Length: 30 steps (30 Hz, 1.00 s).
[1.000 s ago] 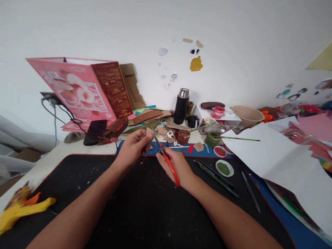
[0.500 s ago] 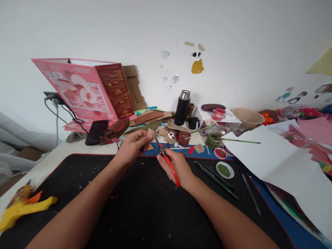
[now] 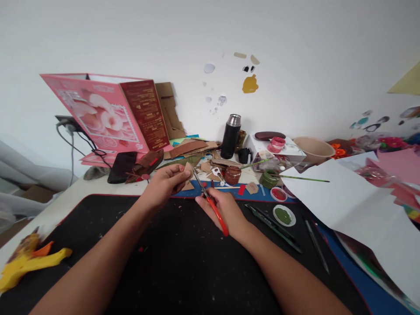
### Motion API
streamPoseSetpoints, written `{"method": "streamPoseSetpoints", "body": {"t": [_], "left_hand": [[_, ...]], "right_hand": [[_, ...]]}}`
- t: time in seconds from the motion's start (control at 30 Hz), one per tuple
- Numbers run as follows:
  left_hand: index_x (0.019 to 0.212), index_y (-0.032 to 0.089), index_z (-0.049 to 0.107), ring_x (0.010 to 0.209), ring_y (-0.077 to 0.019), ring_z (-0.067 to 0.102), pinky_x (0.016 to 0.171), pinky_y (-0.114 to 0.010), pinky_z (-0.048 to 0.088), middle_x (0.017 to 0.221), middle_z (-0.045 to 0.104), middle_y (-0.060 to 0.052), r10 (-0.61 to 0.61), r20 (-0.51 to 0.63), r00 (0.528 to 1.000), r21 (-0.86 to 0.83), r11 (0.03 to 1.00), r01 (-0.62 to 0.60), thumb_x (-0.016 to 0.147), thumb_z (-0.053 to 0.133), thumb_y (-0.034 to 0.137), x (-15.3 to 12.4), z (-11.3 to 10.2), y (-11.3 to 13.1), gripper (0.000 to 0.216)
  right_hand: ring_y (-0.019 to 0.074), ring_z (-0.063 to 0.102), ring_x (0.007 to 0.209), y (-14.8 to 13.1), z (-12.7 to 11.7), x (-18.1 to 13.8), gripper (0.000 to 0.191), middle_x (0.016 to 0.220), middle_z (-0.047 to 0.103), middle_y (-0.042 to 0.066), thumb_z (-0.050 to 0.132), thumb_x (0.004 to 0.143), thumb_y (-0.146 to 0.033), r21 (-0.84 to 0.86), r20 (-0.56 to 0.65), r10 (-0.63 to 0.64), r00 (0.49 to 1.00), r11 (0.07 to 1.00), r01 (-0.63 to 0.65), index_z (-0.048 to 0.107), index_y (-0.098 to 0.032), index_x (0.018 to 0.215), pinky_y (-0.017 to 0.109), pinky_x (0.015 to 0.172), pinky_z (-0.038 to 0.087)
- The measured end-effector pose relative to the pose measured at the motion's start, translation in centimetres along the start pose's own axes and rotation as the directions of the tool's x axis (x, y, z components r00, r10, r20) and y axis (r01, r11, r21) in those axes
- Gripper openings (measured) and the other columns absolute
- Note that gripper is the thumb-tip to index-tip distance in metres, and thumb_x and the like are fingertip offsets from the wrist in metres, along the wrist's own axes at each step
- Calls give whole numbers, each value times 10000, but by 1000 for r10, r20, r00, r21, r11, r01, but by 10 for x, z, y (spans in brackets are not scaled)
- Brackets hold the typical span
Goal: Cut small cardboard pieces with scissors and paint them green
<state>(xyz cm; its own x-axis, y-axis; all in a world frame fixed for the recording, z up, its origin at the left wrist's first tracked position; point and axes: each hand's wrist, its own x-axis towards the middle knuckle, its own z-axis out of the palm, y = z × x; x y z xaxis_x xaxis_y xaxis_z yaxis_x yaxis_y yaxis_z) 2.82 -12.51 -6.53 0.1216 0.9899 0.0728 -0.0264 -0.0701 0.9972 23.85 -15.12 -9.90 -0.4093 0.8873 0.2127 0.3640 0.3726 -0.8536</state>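
Pinched between the thumb and fingers of my left hand (image 3: 169,181) is a small piece of brown cardboard (image 3: 188,167), its pointed tip sticking up. My right hand (image 3: 226,208) grips a pair of scissors (image 3: 215,206) with red handles, blades directed up and to the left. The blade tips lie right beside the cardboard's right edge; whether they touch it I cannot tell. Both hands hover above the far edge of the black mat (image 3: 177,262).
Behind the hands stand a black thermos (image 3: 231,138) and paint jars (image 3: 232,175). A green paint lid (image 3: 284,215) and a craft knife (image 3: 274,228) lie right, a yellow glue gun (image 3: 33,261) left. A pink box (image 3: 108,116) stands at back left.
My left hand and the cardboard have shifted slightly left. The scissors stay almost in place, with my right thumb moved a little outward.
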Motion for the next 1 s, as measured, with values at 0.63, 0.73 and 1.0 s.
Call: {"method": "streamPoseSetpoints", "body": {"t": [0.63,0.73,1.0], "left_hand": [[701,179,589,442,-60,322,435,-215,172,501,456,64,-83,-1,997,-11,996,83,728,869,503,2,-3,5,429],[692,177,597,437,-59,325,425,-212,165,496,456,61,-103,5,995,-26,994,103,709,884,496,3,-6,5,429],[697,176,606,430,-59,315,421,-207,163,478,431,72,-114,9,993,-61,992,114,692,899,488,4,-8,5,428]], "right_hand": [[134,481,550,-3,2,0,285,615,545,-21,575,966,-357,-103,-7,6,1000,995,-6,478,-222,734,261,577,371],[141,491,565,-3,1,0,280,626,551,-17,571,973,-354,-105,14,15,1000,994,-13,481,-225,741,265,583,374],[138,466,576,-1,1,0,289,627,524,-26,598,982,-332,-90,28,23,999,996,-21,484,-224,739,272,587,375]]}}
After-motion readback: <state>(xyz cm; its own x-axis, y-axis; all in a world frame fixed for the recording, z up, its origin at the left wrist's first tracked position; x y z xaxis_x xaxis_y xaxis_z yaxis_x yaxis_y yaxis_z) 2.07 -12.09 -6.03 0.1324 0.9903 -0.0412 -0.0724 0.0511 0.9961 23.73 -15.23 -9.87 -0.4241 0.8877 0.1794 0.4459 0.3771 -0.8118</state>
